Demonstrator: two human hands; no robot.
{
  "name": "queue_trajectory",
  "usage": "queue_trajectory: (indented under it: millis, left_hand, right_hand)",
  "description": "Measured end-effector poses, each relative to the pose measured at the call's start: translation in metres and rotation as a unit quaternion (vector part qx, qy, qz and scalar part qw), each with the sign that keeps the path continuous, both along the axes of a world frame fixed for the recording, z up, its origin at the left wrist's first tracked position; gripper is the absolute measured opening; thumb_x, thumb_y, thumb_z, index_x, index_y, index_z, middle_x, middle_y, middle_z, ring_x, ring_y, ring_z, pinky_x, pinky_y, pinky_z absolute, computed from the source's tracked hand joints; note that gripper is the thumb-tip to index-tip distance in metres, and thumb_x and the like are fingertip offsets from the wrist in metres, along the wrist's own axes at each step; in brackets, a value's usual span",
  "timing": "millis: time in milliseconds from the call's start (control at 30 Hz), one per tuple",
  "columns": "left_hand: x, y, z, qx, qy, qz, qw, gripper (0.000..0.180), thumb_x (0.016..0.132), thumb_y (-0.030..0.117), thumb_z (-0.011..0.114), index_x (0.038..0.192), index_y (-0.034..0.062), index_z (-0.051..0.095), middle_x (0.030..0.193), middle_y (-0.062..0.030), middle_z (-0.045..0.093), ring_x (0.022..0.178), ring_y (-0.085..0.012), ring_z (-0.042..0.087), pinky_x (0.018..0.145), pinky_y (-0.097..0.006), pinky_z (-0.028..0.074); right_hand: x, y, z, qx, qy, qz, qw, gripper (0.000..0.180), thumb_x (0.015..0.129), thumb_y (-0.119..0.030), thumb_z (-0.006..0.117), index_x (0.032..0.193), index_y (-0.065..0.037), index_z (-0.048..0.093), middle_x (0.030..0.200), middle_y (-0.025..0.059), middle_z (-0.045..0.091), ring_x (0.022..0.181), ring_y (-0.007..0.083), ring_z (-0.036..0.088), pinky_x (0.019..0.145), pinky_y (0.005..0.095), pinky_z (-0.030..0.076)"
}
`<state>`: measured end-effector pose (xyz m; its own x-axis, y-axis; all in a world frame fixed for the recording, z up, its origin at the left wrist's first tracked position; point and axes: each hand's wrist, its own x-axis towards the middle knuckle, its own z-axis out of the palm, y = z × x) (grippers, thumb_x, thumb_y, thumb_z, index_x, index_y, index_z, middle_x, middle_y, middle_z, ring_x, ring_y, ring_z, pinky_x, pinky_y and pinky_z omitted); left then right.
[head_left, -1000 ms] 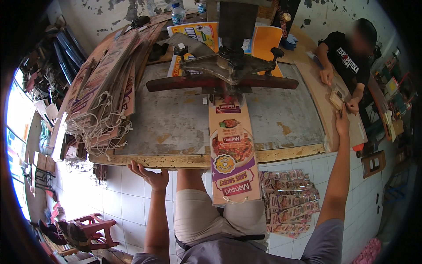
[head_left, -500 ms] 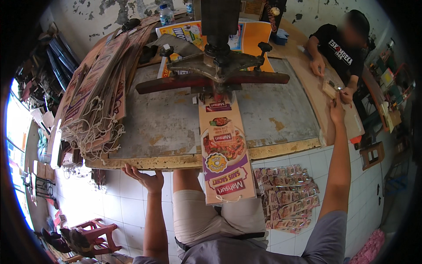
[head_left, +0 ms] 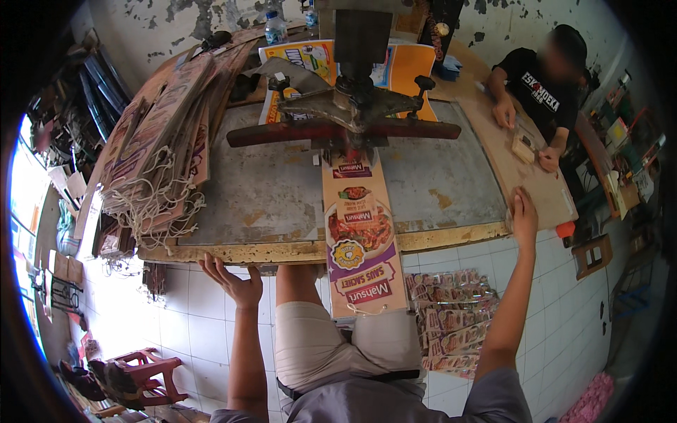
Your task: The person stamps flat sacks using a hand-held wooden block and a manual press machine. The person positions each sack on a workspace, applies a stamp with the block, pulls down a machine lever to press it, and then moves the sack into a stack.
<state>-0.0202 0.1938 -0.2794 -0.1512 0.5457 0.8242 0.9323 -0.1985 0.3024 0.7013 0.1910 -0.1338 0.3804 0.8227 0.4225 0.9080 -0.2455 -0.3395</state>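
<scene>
Touching desk (head_left: 282, 252) edge, lower left, with left hand (head_left: 238, 285), fingers apart; at frame's right with right hand (head_left: 523, 220), cannot tell fingers' state; at centre, printed board (head_left: 360, 229).

- Printed card strip (head_left: 363, 243): far end hidden under metal press (head_left: 356, 116).
- Right hand (head_left: 522, 215): anything under the fingers, can't tell.
- Co-worker (head_left: 539, 92): face blurred.
- Pink heap (head_left: 592, 400): cut off at lower edge.

The right hand (head_left: 524, 218) is drawn back from the wooden block (head_left: 523, 146) and the co-worker's hand (head_left: 549, 160); it is now at the front right corner of the bench (head_left: 451, 176), apart from both.
</scene>
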Motion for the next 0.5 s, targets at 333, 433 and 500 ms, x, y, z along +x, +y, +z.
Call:
queue_trajectory:
  millis: [333, 433, 500]
  left_hand:
    - [0.008, 0.001, 0.005, 0.0, -0.017, -0.016, 1.0, 0.088, 0.103, 0.039, 0.07, 0.17, 0.0047, 0.024, 0.173, -0.0301, 0.03, 0.162, -0.0598, 0.017, 0.128, -0.076, 0.018]
    - [0.009, 0.0, 0.007, 0.002, -0.016, -0.009, 1.0, 0.088, 0.103, 0.039, 0.07, 0.17, 0.0047, 0.024, 0.173, -0.0297, 0.03, 0.162, -0.0597, 0.017, 0.128, -0.076, 0.018]
    - [0.009, 0.0, 0.007, -0.005, -0.022, -0.008, 1.0, 0.086, 0.1, 0.037, 0.07, 0.168, 0.0043, 0.026, 0.172, -0.0299, 0.029, 0.162, -0.0618, 0.017, 0.126, -0.077, 0.02]
  right_hand:
    - [-0.099, -0.047, -0.068, 0.258, -0.032, -0.013, 0.965, 0.052, 0.122, -0.03, 0.031, 0.152, -0.005, 0.064, 0.168, 0.012, 0.049, 0.165, 0.0394, 0.028, 0.132, 0.0557, 0.025]
    - [-0.115, -0.036, -0.079, 0.323, 0.007, -0.033, 0.946, 0.053, 0.122, -0.03, 0.029, 0.15, -0.003, 0.064, 0.172, 0.013, 0.044, 0.166, 0.0403, 0.024, 0.132, 0.0568, 0.023]
    - [-0.122, -0.03, -0.08, 0.345, 0.022, -0.042, 0.938, 0.053, 0.122, -0.031, 0.028, 0.149, -0.003, 0.063, 0.173, 0.0133, 0.041, 0.167, 0.0402, 0.023, 0.132, 0.0576, 0.023]
